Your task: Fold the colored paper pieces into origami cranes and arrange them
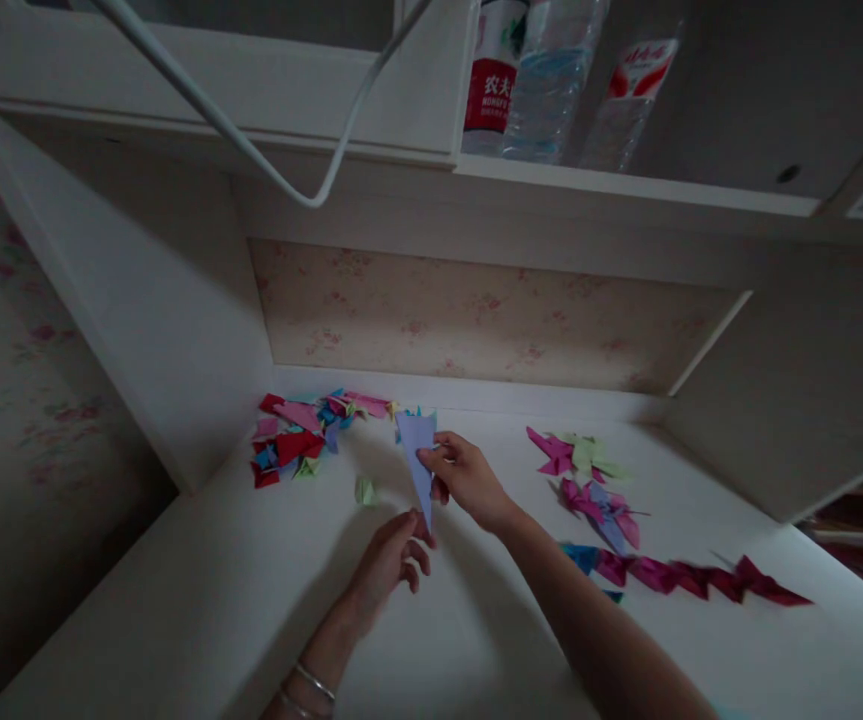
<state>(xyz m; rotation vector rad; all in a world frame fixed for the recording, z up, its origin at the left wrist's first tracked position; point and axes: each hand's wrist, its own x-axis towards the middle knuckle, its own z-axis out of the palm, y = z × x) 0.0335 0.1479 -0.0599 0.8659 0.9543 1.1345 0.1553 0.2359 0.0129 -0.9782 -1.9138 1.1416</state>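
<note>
White panelled cabinet unit [416, 110], boxing in the work area at left, back and right, with an open shelf overhead. White, smooth, flat surface [198, 600], dimly lit. Cream back panel [416, 320] with pink flower pattern, behind the surface. Multicoloured heap of folded-paper pieces [300, 445], chiefly red, pink and blue, far left. Magenta, red and blue row of folded-paper pieces [656, 573], right side. Clear plastic bottles [562, 110], three, standing on the shelf. Right hand [468, 482], thumb and fingers pinched on the right edge of a narrow lilac folded-paper triangle [417, 450]. Left hand [390, 560], fingertips at the triangle's lower tip; whether pinching or merely touching, cannot tell. The triangle itself: held over the middle of the surface, broad end away from the person, point towards; judged very light, crisp at the folds, hardly slippery, easily creased or torn; best taken flat along a folded edge, gently at the tip. Pale green small folded-paper piece [365, 490], lying left of the triangle
</note>
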